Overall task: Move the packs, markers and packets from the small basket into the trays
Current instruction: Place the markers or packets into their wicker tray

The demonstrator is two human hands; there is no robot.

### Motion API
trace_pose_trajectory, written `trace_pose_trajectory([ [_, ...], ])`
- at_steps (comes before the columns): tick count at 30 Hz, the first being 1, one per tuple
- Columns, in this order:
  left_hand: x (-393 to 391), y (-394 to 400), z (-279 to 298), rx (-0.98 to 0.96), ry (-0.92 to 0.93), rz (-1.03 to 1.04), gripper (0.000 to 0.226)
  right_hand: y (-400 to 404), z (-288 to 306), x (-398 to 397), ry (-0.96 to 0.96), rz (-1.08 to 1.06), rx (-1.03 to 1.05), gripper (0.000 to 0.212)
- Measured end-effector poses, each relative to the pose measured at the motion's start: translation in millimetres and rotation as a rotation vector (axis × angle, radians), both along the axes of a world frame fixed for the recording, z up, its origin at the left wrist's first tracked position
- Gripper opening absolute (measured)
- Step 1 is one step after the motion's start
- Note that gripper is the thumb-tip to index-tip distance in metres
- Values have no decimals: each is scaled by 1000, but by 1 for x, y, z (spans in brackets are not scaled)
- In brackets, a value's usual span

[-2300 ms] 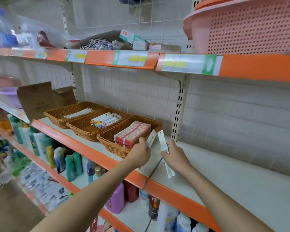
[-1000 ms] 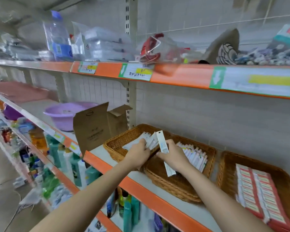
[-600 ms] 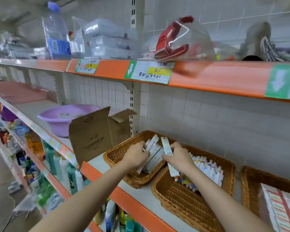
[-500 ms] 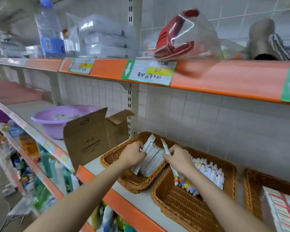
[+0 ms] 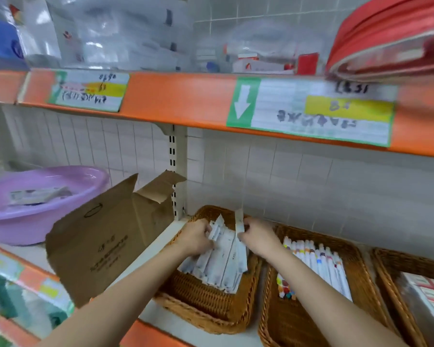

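The left hand [image 5: 198,237] curls its fingers around a white packet [image 5: 216,227], and the right hand [image 5: 257,236] pinches another packet [image 5: 239,220] upright. Just below both sets of fingers, more packets [image 5: 219,267] lie stacked in the leftmost wicker tray [image 5: 206,310].

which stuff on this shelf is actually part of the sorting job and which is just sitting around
Part of the job:
- white packets, held by the left hand and right hand
- left wicker tray under them
- markers in the middle wicker tray
- red packs in the right wicker tray

Just lying about:
- cardboard box
- purple basin
- red pouch on the upper shelf
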State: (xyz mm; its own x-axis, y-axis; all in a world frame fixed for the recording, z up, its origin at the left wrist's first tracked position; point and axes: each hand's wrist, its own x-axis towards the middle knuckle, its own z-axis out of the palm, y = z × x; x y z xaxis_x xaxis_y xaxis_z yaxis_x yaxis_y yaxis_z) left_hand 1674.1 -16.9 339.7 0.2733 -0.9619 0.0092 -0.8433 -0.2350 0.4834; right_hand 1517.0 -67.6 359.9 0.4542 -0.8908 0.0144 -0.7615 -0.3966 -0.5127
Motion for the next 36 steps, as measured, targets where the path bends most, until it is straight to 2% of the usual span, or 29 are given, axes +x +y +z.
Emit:
trace_pose_trajectory([
  [2, 7, -4, -5, 9, 0, -50, 37, 4, -3, 11, 66, -12, 9, 23],
  [5, 12, -6, -11, 6, 21, -108, 41, 10, -8, 26, 164, -41, 43, 3],
  [9, 12, -7, -14, 57, -63, -221, 37, 19, -13, 38, 240, -126, 119, 14],
  [11, 11, -4, -13, 54, -210, -276, 36, 25, -16, 40, 353, -152, 8, 29],
  [13, 7, -1, -10, 36, -356, -322, 35, 33, -17, 39, 466, -151, -175, 34],
  [16, 1, 5, -8, 36, -424, -380, 37, 44, -17, 33, 597, -103, -333, 36],
  [21, -10, 17, -8, 76, -304, -450, 49, 61, -17, 8, 611, -92, -109, 61],
  [25, -26, 28, -4, 148, -310, -500, 61, 79, -16, -19, 511, -87, 76, 79],
  [30, -62, 46, 7, 225, -346, -517, 66, 112, -18, -62, 385, -67, 102, 76],
  [36, -135, 91, 8, 198, -386, -542, 71, 166, -20, -141, 464, -123, 49, 73],
])
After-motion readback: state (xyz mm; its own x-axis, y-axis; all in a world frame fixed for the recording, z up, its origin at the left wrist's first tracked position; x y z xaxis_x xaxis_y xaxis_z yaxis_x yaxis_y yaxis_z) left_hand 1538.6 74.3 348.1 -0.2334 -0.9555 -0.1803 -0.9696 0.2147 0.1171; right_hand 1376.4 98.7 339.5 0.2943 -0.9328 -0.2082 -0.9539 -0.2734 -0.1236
